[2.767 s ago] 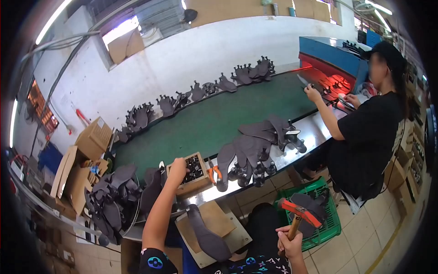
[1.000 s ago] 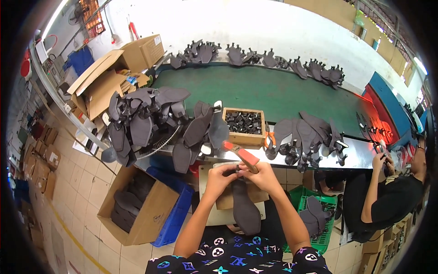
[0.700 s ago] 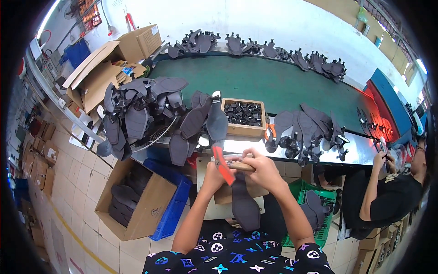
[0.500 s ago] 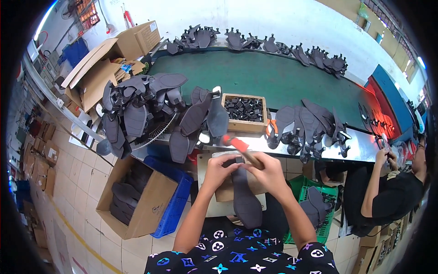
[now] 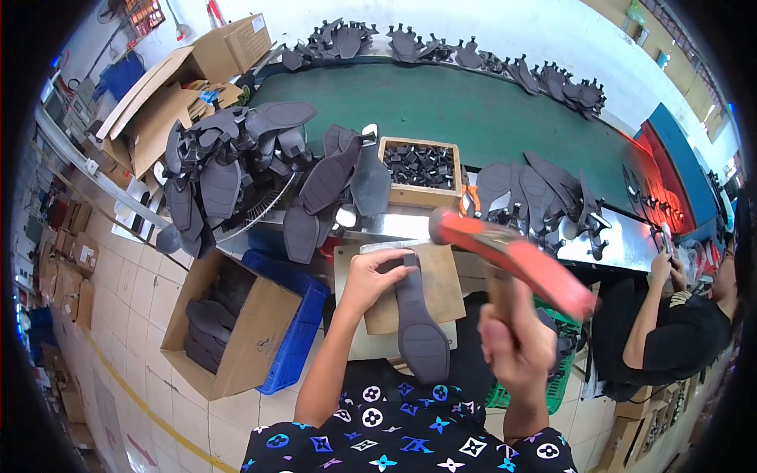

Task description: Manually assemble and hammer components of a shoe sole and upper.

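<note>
My right hand [image 5: 516, 335] is wrapped round the wooden handle of a hammer [image 5: 524, 264] with a red head, raised to the right of the board and slightly blurred. Thumb and forefinger of my left hand [image 5: 371, 280] pinch a small black heel piece [image 5: 410, 261] at the narrow far end of a dark shoe sole [image 5: 423, 335]. That sole lies lengthwise over a tan board [image 5: 445, 288], its wide end toward my body. A paler board [image 5: 352, 315] shows beneath.
A wooden box [image 5: 426, 195] of small black pieces stands on the bench, beside orange-handled pliers [image 5: 471, 201]. Soles are heaped left [image 5: 221, 185] and right [image 5: 536, 193]. Left below are a carton [image 5: 256, 335] and blue crate [image 5: 307, 319]; a green crate [image 5: 564, 386] and a co-worker [image 5: 670, 343] are right.
My right hand has drawn away from the sole and lifted the hammer up and to the right. My left hand stays at the sole's narrow end.
</note>
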The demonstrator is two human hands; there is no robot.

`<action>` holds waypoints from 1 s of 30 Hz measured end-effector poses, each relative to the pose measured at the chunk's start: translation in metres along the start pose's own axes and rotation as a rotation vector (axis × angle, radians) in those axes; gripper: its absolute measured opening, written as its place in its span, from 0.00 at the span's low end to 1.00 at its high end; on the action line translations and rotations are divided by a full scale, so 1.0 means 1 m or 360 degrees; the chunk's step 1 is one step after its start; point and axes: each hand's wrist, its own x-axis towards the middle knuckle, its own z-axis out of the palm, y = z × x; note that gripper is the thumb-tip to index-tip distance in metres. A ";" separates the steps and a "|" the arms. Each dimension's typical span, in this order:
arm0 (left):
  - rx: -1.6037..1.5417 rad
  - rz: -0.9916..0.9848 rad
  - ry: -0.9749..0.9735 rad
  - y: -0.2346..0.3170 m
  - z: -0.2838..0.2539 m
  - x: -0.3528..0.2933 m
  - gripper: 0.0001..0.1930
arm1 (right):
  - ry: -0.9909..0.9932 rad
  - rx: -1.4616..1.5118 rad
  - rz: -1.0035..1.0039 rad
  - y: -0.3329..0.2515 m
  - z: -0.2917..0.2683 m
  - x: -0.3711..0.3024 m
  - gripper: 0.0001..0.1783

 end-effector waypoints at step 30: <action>-0.0497 -0.0159 -0.0755 0.121 0.025 -0.100 0.14 | -0.0846 -0.0982 -0.0535 0.066 0.039 0.019 0.26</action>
